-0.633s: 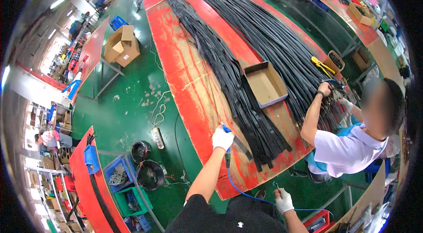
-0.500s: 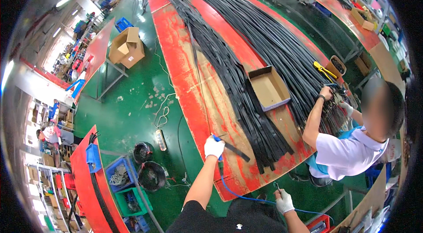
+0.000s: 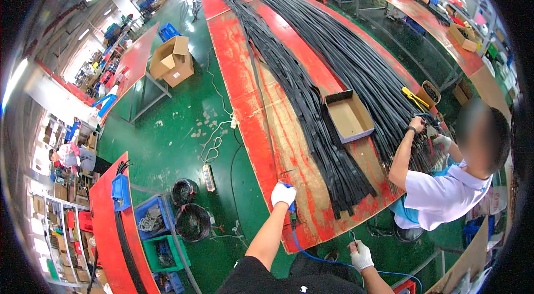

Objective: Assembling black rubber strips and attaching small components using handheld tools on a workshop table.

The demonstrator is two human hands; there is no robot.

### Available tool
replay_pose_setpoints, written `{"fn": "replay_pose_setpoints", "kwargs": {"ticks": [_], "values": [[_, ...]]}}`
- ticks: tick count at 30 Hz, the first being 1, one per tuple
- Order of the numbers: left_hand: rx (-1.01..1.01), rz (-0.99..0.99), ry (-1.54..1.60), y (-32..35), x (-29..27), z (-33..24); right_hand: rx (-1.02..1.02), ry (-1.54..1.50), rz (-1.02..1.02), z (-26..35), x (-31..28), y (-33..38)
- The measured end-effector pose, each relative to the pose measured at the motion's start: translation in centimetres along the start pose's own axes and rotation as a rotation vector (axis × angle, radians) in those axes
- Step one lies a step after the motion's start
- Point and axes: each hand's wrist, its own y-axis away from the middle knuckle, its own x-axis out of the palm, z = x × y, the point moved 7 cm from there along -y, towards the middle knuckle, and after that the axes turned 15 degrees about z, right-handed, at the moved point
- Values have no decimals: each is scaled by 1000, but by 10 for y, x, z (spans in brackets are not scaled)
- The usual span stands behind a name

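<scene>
My left hand (image 3: 283, 194), in a white glove, is closed round a blue-handled tool (image 3: 292, 207) over the near left part of the red table (image 3: 245, 108). From it a blue hose (image 3: 311, 256) runs to the lower right. A thin dark strip (image 3: 266, 121) lies along the table and ends by this hand. My right hand (image 3: 362, 256), gloved with bare fingertips, is below the table's near edge, closed on a small thin tool with a dark tip (image 3: 351, 235); its kind is unclear. Flat black strips (image 3: 334, 169) lie in a long bundle to the right of my left hand.
An open cardboard box (image 3: 350, 118) sits between the strips and a second bundle of black cables (image 3: 356, 66). At right a co-worker (image 3: 439, 188) handles the cable ends near yellow-handled pliers (image 3: 414, 97). Black tubs (image 3: 192, 222) and a power strip (image 3: 208, 177) stand on the floor.
The whole view has shifted, so the table sits further right and lower. The short black strip beside my left hand no longer shows. My right hand stays low, still holding the small tool.
</scene>
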Motion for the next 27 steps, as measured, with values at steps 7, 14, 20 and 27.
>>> {"fn": "replay_pose_setpoints", "kwargs": {"ticks": [7, 14, 20, 27], "values": [[-104, -41, 110, 59, 8, 60, -63, -27, -15, -12, 11, 14], [-110, -51, 58, 91, 35, 76, -124, -169, 9, -3, 21, 47], [-111, 31, 56, 126, 77, 105, -147, -109, 14, -38, 35, 68], [-9, -4, 120, 127, 69, 94, -96, -7, -21, -48, 60, 99]]}}
